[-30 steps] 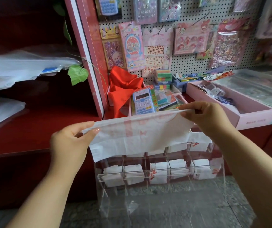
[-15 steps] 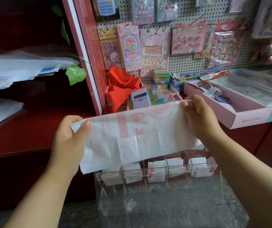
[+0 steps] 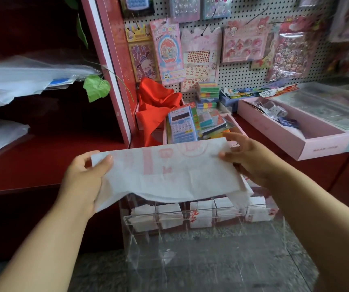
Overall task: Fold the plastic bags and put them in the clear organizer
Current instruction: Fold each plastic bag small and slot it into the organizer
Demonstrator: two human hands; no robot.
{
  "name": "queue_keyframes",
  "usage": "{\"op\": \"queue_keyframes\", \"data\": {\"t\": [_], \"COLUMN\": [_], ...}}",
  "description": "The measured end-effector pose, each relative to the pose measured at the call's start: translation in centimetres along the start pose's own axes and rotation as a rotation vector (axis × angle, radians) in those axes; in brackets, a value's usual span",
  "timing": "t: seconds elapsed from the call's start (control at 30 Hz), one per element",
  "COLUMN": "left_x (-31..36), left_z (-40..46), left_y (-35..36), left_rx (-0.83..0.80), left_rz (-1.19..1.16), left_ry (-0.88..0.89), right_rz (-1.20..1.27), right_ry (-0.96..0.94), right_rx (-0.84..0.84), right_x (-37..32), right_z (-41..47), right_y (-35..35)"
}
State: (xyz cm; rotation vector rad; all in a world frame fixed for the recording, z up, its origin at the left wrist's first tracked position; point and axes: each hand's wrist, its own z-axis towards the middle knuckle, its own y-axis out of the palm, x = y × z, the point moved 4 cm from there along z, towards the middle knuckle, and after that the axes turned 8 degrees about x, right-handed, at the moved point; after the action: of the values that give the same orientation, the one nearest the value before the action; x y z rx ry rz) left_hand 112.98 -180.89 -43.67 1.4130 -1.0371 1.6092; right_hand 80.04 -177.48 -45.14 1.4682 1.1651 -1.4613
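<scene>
Left hand [image 3: 85, 175] pinching one short end of the plastic bag [image 3: 169, 171], long axis stretched sideways above the clear organizer [image 3: 190, 239], far end pinched by the right hand [image 3: 251, 161]; equally near, next fold likely end-to-end.

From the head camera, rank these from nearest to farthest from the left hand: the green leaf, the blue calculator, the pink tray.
From the left hand:
1. Green leaf, above it, slightly right.
2. Blue calculator, up and to the right, past the plastic bag.
3. Pink tray, far right.
</scene>
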Motion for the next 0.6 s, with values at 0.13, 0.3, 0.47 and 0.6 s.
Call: {"op": "queue_keyframes", "data": {"t": [0.13,0.3,0.47,0.6], "left_x": [-0.1,0.1,-0.1,-0.3], "left_z": [-0.4,-0.4,0.2,0.5], "left_y": [0.2,0.0,-0.3,-0.4], "left_rx": [-0.165,-0.178,-0.215,-0.317], "left_rz": [-0.088,-0.202,-0.176,-0.137], "left_ry": [-0.182,-0.202,-0.117,-0.134], "right_rz": [0.000,0.023,0.134,0.192], "right_ry": [-0.078,-0.153,-0.044,-0.035], "right_rx": [0.159,0.163,0.031,-0.141], "right_x": [-0.7,-0.6,-0.6,-0.7], "right_z": [0.3,0.6,0.1,-0.2], "right_y": [-0.7,-0.7,-0.2,0.2]}}
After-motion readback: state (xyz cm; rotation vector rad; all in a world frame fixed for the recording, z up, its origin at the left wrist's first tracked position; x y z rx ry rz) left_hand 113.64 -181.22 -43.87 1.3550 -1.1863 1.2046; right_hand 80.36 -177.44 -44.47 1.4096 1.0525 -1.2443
